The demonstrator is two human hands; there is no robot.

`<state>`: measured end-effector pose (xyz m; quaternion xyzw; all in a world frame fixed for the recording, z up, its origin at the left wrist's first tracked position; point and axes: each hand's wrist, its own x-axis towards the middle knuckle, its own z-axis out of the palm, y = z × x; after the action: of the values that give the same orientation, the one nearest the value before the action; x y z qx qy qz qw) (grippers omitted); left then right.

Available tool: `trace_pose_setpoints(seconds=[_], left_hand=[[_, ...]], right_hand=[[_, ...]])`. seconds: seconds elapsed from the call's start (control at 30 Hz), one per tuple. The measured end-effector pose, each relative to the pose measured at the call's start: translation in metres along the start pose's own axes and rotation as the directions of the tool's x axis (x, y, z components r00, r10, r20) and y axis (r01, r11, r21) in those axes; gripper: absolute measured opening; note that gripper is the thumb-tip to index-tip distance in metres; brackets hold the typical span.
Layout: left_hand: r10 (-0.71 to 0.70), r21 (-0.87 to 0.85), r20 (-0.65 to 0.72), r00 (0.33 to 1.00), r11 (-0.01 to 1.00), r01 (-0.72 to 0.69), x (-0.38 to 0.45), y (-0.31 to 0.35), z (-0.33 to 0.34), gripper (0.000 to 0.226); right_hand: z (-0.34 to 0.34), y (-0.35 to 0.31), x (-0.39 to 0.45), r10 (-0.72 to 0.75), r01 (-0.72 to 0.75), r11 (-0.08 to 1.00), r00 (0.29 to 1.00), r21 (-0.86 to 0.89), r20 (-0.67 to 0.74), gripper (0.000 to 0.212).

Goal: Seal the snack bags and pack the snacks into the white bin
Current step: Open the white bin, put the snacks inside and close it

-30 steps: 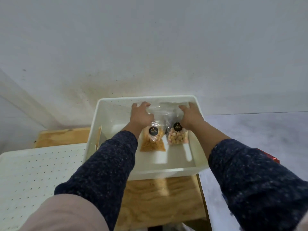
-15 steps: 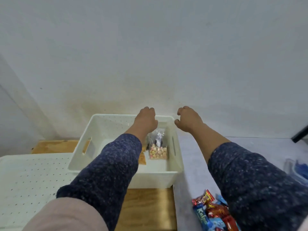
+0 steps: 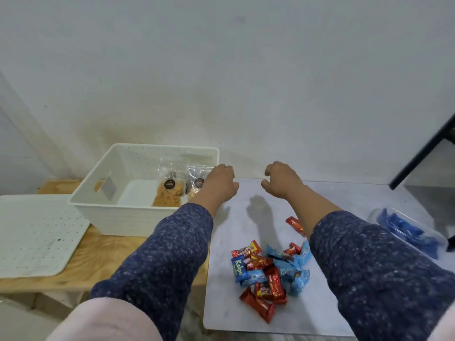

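Note:
The white bin stands on a wooden board at the left. Inside it lean two clear snack bags with dark round labels: one with orange sticks and one with pale round pieces, partly hidden by my left hand. My left hand hovers over the bin's right rim, fingers loosely curled, holding nothing. My right hand hangs above the grey tabletop to the right of the bin, fingers curled, also empty. A heap of red and blue wrapped snacks lies on the grey surface below my right forearm.
A white perforated lid lies on the wooden board left of the bin. A clear container with blue items sits at the right edge. A dark slanted bar stands at the far right. The wall is close behind.
Both hands have left the bags in the bin and drawn back to the right. The view has swung right, revealing the snack heap and blue container.

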<state>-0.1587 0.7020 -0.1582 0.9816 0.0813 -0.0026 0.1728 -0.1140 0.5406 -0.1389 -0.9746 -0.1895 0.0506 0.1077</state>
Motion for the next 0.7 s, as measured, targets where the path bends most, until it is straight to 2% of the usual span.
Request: trace_pose_setpoints(seconds=[0.47, 0.7], left_hand=[[0.072, 0.033, 0.035, 0.997, 0.997, -0.073, -0.022, 0.042, 0.012, 0.04], [0.111, 0.071, 0.105, 0.988, 0.99, -0.119, -0.031, 0.057, 0.029, 0.042]], right_hand=[[-0.006, 0.036, -0.048, 0.088, -0.088, 0.996, 0.996, 0.025, -0.026, 0.042], [-0.002, 0.055, -0.073, 0.143, -0.142, 0.989, 0.989, 0.034, -0.032, 0.046]])
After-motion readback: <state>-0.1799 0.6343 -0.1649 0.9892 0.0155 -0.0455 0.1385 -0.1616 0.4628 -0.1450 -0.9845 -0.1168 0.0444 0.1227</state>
